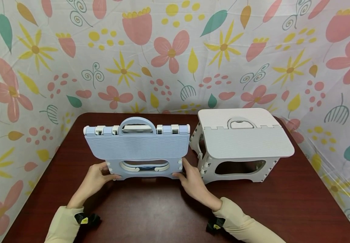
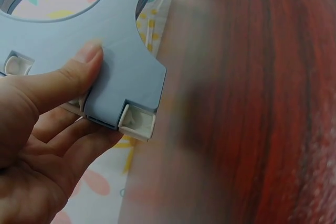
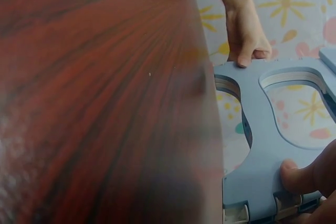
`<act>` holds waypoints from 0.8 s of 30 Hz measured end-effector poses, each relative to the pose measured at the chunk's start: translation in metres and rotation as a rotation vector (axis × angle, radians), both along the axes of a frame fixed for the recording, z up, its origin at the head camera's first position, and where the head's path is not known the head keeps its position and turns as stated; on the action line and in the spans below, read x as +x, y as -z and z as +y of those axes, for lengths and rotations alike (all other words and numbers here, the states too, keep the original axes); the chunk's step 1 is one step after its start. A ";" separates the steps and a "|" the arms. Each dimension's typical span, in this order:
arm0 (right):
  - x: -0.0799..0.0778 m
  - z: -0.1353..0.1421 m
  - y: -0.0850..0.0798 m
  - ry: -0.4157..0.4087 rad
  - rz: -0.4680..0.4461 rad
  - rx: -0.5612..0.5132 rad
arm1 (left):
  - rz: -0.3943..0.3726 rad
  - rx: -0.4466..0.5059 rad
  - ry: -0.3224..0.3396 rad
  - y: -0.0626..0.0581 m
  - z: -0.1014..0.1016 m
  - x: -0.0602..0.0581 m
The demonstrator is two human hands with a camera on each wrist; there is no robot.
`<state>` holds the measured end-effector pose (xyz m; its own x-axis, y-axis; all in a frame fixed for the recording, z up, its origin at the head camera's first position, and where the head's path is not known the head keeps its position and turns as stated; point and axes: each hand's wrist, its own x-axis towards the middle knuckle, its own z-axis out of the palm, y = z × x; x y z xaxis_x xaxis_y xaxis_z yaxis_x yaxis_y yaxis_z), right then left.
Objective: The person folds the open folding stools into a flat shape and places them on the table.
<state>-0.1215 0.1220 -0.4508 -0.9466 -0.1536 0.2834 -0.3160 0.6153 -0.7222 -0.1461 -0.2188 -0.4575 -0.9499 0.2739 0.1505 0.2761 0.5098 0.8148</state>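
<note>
A blue folding stool [image 1: 141, 147], partly folded, is held between both hands over the table's middle left. Its top is tilted, with an arched handle [image 1: 136, 120] standing up at the upper edge. My left hand [image 1: 96, 178] grips the left side of the leg panel; in the left wrist view the thumb [image 2: 79, 74] lies on the panel's face and the fingers are behind. On the opposite side my right hand [image 1: 193, 180] grips the same panel, its thumb [image 3: 298, 177] pressed on the face near white hinge pieces [image 3: 236, 213].
A white folding stool [image 1: 248, 141] stands unfolded to the right, close to the blue one. The dark red wooden table [image 1: 150, 216] has a flower-patterned cloth [image 1: 172, 84] behind it and along the sides. Dark straps with small devices [image 1: 87, 219] sit at both wrists.
</note>
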 end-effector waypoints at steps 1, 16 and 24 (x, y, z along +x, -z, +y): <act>0.000 0.000 0.000 0.001 0.003 0.001 | 0.005 -0.004 -0.002 0.000 0.000 0.000; 0.002 0.000 -0.004 -0.003 0.000 0.004 | -0.047 0.058 -0.010 -0.005 -0.003 0.005; 0.004 0.000 -0.006 -0.003 0.026 0.022 | -0.049 0.089 -0.019 -0.005 -0.004 0.007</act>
<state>-0.1179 0.1224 -0.4448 -0.9386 -0.1624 0.3044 -0.3360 0.6300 -0.7001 -0.1391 -0.2231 -0.4524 -0.9616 0.2433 0.1269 0.2260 0.4398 0.8692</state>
